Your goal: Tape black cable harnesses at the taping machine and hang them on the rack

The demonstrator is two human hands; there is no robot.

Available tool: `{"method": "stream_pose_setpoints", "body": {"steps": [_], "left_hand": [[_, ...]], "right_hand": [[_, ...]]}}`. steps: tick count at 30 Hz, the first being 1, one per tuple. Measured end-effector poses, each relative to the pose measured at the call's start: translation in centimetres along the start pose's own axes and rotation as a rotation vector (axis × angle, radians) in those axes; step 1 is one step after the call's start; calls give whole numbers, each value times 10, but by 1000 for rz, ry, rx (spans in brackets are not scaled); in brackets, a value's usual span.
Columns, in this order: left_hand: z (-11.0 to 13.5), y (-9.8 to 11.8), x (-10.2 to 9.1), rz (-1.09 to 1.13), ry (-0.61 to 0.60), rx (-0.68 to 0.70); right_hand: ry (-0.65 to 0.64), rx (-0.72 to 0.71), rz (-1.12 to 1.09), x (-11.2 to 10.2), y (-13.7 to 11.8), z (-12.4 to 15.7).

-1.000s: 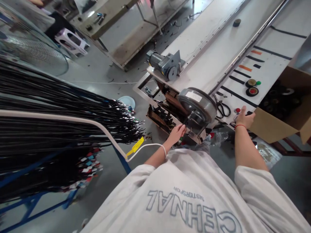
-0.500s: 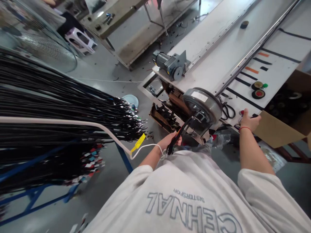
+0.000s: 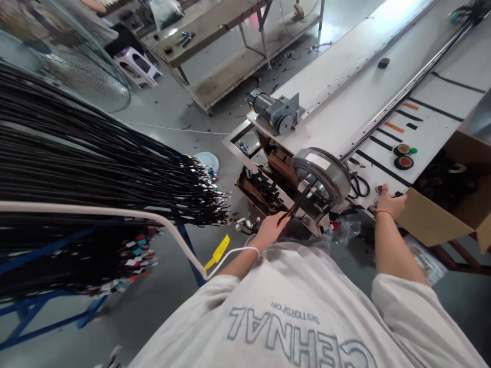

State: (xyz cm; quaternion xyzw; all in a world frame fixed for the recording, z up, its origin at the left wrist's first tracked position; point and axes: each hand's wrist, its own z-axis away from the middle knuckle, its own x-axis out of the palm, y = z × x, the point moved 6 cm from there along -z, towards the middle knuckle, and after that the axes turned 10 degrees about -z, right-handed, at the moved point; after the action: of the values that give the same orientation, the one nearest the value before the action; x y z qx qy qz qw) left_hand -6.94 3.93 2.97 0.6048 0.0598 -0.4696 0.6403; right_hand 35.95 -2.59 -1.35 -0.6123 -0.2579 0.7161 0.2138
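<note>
My left hand (image 3: 271,228) is closed around a bundle of dark wires (image 3: 294,206), with red and yellow strands showing. The bundle runs up through a round grey ring-shaped machine (image 3: 324,168) at the table's near end. White connectors (image 3: 247,224) hang to the left of this hand. My right hand (image 3: 392,202) rests at the table's near edge, thumb apart from the fingers, over a small dark fitting beside a red button (image 3: 379,189). Part of that fitting is hidden under the palm. Black-handled scissors (image 3: 359,186) lie between the ring machine and my right hand.
Two tape rolls (image 3: 403,162) and tape strips lie on the white table (image 3: 345,122). A motor (image 3: 268,108) sits at its left edge. A cardboard box (image 3: 433,217) stands right. Black cables (image 3: 115,163) hang on a blue rack at left; a white tube (image 3: 153,214) crosses before them.
My left hand has shifted up toward the ring machine, keeping the wire bundle. White connectors now show left of it. My right hand stays at the red button, and the view has tilted slightly.
</note>
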Motion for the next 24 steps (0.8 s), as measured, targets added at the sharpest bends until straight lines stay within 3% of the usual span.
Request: {"method": "stream_pose_setpoints", "body": {"steps": [6, 9, 15, 18, 24], "left_hand": [[-25, 6, 4, -17, 40, -23], [-40, 11, 5, 78, 36, -45], [-60, 5, 26, 659, -209, -288], [-63, 5, 36, 792, -312, -348], [-68, 10, 25, 608, -142, -209]], "right_hand": [[16, -5, -25, 4, 6, -6], [13, -4, -36, 5, 7, -7], [21, -1, -31, 5, 8, -8], [26, 0, -22, 5, 7, -8], [26, 9, -16, 4, 6, -6]]}}
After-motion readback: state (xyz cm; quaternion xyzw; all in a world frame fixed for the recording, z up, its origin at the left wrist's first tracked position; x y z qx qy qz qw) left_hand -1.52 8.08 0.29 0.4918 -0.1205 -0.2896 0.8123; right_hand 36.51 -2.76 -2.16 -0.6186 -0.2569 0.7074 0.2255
